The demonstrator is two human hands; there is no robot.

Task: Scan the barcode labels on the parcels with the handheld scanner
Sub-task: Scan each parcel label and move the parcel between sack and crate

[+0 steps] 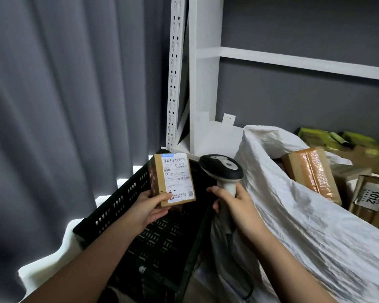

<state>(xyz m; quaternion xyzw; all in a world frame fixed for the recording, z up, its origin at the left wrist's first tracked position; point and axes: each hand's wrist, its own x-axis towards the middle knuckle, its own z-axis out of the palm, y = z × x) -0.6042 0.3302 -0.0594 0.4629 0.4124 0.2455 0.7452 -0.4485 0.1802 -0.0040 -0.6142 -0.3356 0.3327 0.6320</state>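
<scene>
black crate (127,206) below hands; white sack (293,204) of parcels (311,171) right.

Labelled brown parcel (172,179) upright, scanner (222,171) beside

My left hand (148,204) holds a small parcel (172,179) above the crate (123,206); the scanner (222,169), in my right hand (236,204), sits just right of it. Farther right, a sack (293,204) holds more parcels (311,171). Shelving (204,84) stands beyond.
</scene>
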